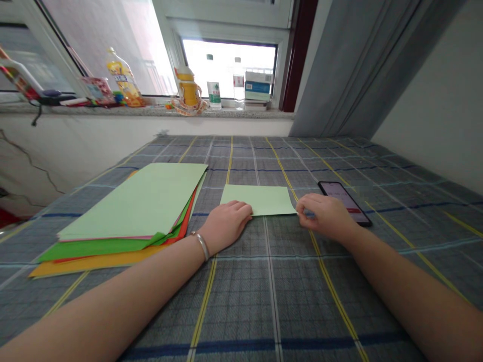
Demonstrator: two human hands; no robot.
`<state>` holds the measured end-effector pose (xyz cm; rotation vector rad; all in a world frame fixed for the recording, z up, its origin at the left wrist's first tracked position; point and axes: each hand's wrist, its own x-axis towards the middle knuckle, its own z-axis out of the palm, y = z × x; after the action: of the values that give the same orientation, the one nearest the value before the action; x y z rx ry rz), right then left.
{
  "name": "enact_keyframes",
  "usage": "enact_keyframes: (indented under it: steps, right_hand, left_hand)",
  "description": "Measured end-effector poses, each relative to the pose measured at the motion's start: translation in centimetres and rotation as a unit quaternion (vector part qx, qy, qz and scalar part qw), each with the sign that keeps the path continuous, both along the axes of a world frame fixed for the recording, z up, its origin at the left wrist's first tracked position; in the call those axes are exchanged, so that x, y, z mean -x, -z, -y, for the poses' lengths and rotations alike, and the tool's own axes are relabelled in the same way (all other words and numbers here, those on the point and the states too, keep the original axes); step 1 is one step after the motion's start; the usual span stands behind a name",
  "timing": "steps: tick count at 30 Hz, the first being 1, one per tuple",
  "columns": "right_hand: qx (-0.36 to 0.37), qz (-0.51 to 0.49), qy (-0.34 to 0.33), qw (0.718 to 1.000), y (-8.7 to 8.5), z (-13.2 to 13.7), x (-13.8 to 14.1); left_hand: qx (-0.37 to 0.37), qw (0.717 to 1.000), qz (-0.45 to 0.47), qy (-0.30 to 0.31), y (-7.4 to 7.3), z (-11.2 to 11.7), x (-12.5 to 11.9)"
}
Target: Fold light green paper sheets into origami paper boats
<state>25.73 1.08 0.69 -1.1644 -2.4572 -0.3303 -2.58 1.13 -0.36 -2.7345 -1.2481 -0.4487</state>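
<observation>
A small sheet of light green paper [260, 198] lies in front of me on the plaid cloth, its long side across my view. My left hand [227, 224], with a silver bangle at the wrist, is closed at the sheet's near left corner, fingertips on the paper and thumb mostly hidden. Thumb and index finger of my right hand [325, 213] pinch the near right corner, which lifts slightly. To the left rests a stack of larger coloured paper [138, 201], pale green on top, with pink, bright green, red and orange sheets showing at the edges.
A smartphone [345, 202] with its screen lit lies just beyond my right hand. Along the windowsill [245, 114] stand a soda bottle [124, 78], a yellow water bottle [187, 89], clear bottles and stacked boxes [257, 89]. A grey curtain [339, 65] hangs at the right.
</observation>
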Motion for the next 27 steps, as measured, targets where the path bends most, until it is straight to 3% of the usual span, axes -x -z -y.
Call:
enact_keyframes:
  steps: [6, 9, 15, 19, 27]
  right_hand:
    - [0.016, -0.049, -0.006, 0.999, 0.2, 0.2, 0.1]
    - [0.045, -0.025, -0.033, 0.998, 0.5, 0.7, 1.6]
    - [0.093, -0.004, -0.014, 0.996, 0.9, 1.5, 4.9]
    - [0.078, 0.021, -0.031, 0.996, 1.2, 1.4, 5.5]
    - [0.016, 0.062, -0.039, 0.997, 1.6, 0.9, 6.0]
  left_hand:
    - [-0.011, 1.000, -0.008, 0.010, 0.2, -0.1, 0.1]
    - [-0.029, 0.999, -0.022, 0.011, 0.1, 0.0, -0.1]
    - [-0.059, 0.997, -0.032, 0.034, 0.3, -0.1, -0.2]
    - [-0.078, 0.991, -0.055, 0.094, 0.4, -0.3, -0.3]
    - [-0.089, 0.985, -0.067, 0.130, 0.7, -0.9, -0.6]
